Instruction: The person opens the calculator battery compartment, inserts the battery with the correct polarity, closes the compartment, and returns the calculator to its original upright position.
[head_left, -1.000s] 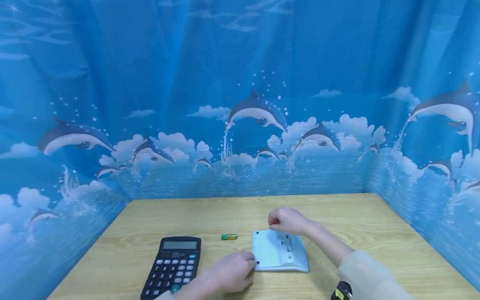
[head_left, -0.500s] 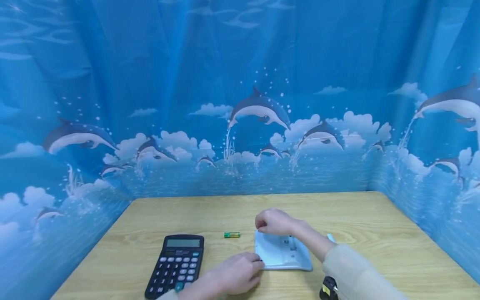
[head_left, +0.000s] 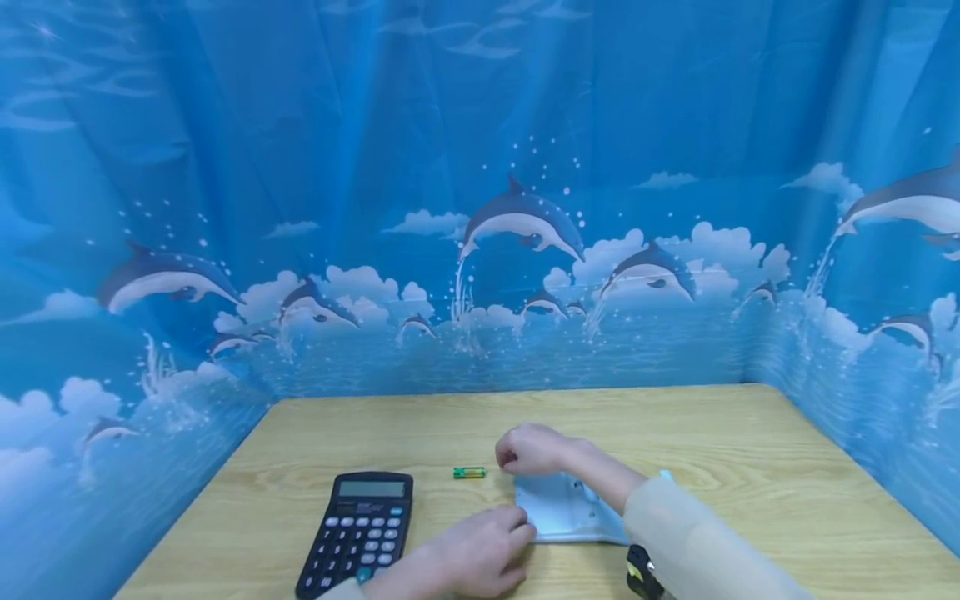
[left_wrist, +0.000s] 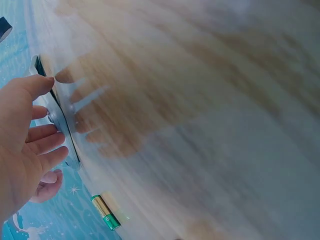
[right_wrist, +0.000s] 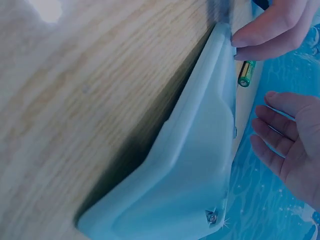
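Note:
A light-blue wedge-shaped device [head_left: 558,510] lies underside up on the table, with a small recess on its back partly hidden by the right forearm. My left hand [head_left: 480,552] touches its left edge with the fingertips; in the left wrist view the fingers [left_wrist: 45,140] are nearly straight beside it. Over the far left corner is my right hand [head_left: 536,450], fingers bent. The right wrist view shows this right hand [right_wrist: 295,137] loosely spread, nothing visible between its fingers. Just left of it on the table lies a green-and-gold battery [head_left: 469,472].
A black calculator [head_left: 358,529] lies face up at the left. Beyond the right forearm, a small light-blue piece [head_left: 667,475] peeks out on the wooden table [head_left: 720,433]. A blue dolphin-print curtain [head_left: 480,208] encloses the back and sides.
My right hand has moved left across the device's far edge, toward the battery, and its forearm now covers more of the recess. The left hand stays at the device's left edge.

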